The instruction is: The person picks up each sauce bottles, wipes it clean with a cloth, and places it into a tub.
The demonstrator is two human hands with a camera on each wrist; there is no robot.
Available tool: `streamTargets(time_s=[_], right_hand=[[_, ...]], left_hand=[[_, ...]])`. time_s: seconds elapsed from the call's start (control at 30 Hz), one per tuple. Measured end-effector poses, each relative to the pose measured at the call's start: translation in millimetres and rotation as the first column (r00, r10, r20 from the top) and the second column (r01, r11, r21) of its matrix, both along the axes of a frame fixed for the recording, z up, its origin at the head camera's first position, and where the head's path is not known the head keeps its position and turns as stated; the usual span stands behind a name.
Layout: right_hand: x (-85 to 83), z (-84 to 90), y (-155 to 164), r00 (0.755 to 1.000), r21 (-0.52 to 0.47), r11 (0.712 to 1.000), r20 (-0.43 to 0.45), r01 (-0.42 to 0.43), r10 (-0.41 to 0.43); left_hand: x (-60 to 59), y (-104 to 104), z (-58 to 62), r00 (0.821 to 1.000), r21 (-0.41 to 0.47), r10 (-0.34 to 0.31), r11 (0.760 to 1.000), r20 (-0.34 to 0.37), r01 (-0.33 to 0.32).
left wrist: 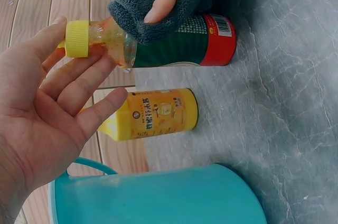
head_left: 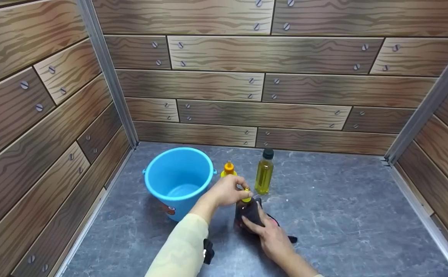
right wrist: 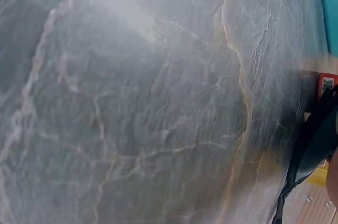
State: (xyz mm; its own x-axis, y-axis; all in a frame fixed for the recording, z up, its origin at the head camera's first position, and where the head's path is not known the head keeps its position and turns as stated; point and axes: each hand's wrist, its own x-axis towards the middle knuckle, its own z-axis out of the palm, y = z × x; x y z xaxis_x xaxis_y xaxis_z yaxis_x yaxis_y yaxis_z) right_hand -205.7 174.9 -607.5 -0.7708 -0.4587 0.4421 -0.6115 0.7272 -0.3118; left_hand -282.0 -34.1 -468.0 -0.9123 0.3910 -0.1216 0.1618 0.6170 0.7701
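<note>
A sauce bottle with a yellow cap (left wrist: 77, 39) and a green and red label (left wrist: 217, 34) stands on the grey floor. With thumb and fingertips my left hand (head_left: 227, 191) holds it by the cap; the other fingers spread loosely below in the left wrist view. My right hand (head_left: 273, 235) grips a dark grey cloth (left wrist: 140, 10) and presses it round the bottle's side, hiding part of the label. Only a corner of the cloth (right wrist: 317, 134) and a sliver of the right hand (right wrist: 332, 182) enter the right wrist view.
Left of the hands stands a blue bucket (head_left: 179, 198). A yellow squeeze bottle (left wrist: 161, 110) is between bucket and sauce bottle. Behind and to the right, an oil bottle with a dark cap (head_left: 264, 175) stands upright. Wood-patterned walls (head_left: 216, 84) enclose the floor.
</note>
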Motion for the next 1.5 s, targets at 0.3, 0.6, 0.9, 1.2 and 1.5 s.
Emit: streamTargets(time_s=[0.3, 0.6, 0.9, 1.2, 1.5], right_hand=[[2.0, -0.7, 1.0, 1.000, 0.027, 1.000, 0.022, -0.006, 0.006], [4.5, -1.6, 1.1, 1.000, 0.065, 0.998, 0.013, 0.003, -0.004], [5.3, 2.4, 0.1, 0.997, 0.157, 0.987, 0.058, 0.034, -0.044], [8.6, 5.5, -2.9, 0.993, 0.203, 0.978, 0.103, 0.040, -0.062], [10.4, 5.8, -4.1, 0.996, 0.240, 0.968, 0.031, 0.076, -0.086]], left_hand=[[-0.1, 0.0, -0.7, 1.000, -0.011, 0.000, 1.000, -0.022, 0.000], [-0.4, 0.5, -2.1, 0.997, -0.001, -0.017, 1.000, -0.069, 0.017], [-0.2, 0.4, 0.0, 0.999, -0.010, -0.012, 1.000, -0.040, 0.012], [0.8, -0.7, -0.9, 1.000, -0.010, -0.007, 1.000, -0.015, 0.007], [-0.3, 0.6, -2.7, 1.000, 0.002, -0.010, 1.000, -0.028, 0.010]])
